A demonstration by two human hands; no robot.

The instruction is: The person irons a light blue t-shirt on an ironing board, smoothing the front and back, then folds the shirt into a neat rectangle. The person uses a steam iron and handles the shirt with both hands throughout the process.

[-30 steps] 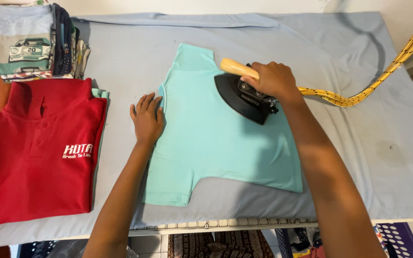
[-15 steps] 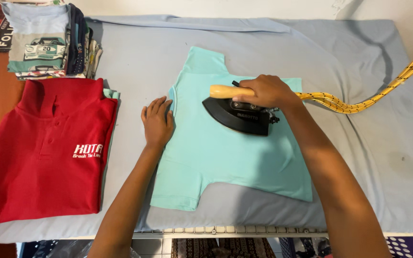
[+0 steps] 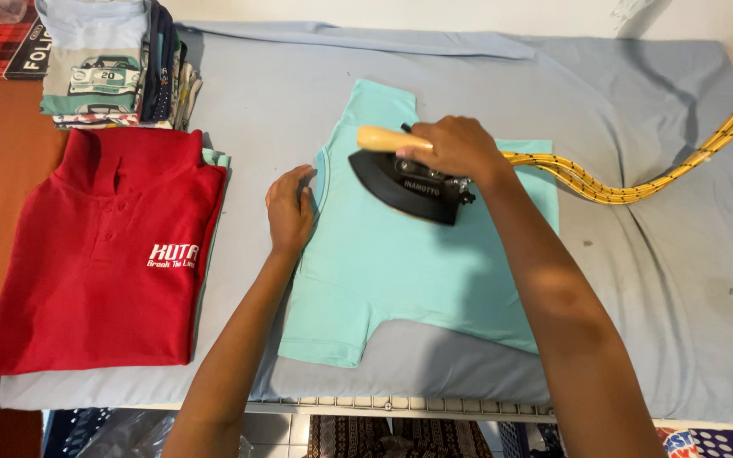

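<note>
A light turquoise shirt (image 3: 400, 271) lies flat on the blue-grey padded ironing table (image 3: 655, 280). My right hand (image 3: 456, 146) grips the pale wooden handle of a black iron (image 3: 409, 185), which rests on the upper part of the shirt. My left hand (image 3: 290, 208) lies flat, fingers together, pressing the shirt's left edge near the collar. A yellow braided cord (image 3: 638, 182) runs from the iron to the right.
A folded red polo shirt (image 3: 103, 263) with white lettering lies at the table's left. A stack of folded clothes (image 3: 108, 68) sits at the back left. A white wire rack (image 3: 400, 405) edges the table's front, with patterned fabric below.
The iron has slid left across the turquoise shirt towards the collar, with my right hand on it. My left hand stayed on the shirt's left edge.
</note>
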